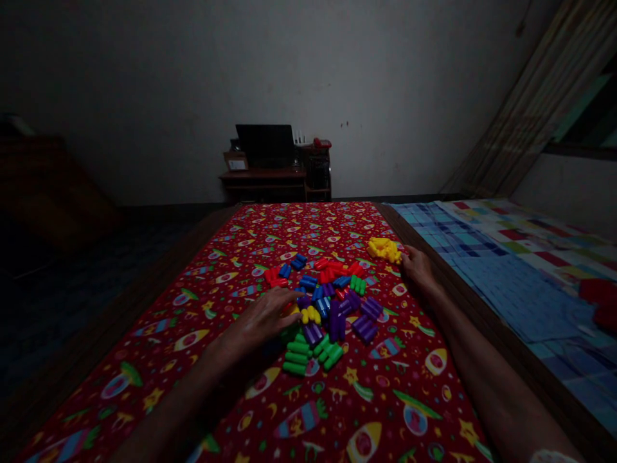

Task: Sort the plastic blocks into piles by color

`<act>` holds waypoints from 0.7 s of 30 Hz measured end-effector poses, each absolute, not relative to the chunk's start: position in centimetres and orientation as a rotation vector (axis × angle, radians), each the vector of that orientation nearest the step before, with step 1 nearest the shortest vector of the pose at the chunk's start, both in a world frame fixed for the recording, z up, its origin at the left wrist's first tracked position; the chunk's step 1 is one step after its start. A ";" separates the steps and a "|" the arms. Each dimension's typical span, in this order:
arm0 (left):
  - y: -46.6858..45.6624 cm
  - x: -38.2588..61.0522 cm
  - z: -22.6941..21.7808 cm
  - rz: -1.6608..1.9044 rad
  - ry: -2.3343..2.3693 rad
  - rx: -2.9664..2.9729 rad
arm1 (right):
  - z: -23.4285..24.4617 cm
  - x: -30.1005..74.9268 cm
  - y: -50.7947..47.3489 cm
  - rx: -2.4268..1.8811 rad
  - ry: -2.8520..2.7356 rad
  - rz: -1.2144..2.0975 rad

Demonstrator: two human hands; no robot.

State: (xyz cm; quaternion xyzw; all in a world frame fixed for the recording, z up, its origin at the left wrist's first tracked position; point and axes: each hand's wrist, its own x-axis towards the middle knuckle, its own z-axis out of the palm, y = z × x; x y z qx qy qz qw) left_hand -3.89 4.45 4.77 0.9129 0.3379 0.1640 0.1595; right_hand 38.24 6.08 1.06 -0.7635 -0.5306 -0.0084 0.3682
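My left hand (pixel 270 311) reaches over the left side of a loose pile of plastic blocks, fingers and thumb apart. A bit of yellow shows between its fingers and thumb, beside a yellow block (pixel 311 315). My right hand (pixel 418 269) is at the right edge of a separate heap of yellow blocks (pixel 384 248), its fingertips closed against a yellow block there. Around the left hand lie green blocks (pixel 297 357), purple blocks (pixel 365 328), blue blocks (pixel 308 282) and red blocks (pixel 332 270). Each block looks like short tubes joined side by side.
A red cloth with rocket prints (pixel 318 411) covers the long table. To the right lies bedding (pixel 491 276) in blue and coloured checks. A dark screen (pixel 266 145) stands on a small desk (pixel 263 175) by the far wall. A curtain (pixel 520 109) hangs at right.
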 end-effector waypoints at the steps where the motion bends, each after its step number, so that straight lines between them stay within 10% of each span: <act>1: 4.6 -3.8 4.9 0.490 0.991 2.577 | 1.6 37.9 6.0 -1.941 -1.358 -0.019; 10: 4.9 -3.0 4.9 0.668 1.145 2.468 | 6.0 23.5 1.6 -1.204 -2.126 0.324; 21: 4.9 -2.4 5.8 0.963 1.079 1.922 | 3.4 18.9 0.5 -1.109 -2.360 -0.071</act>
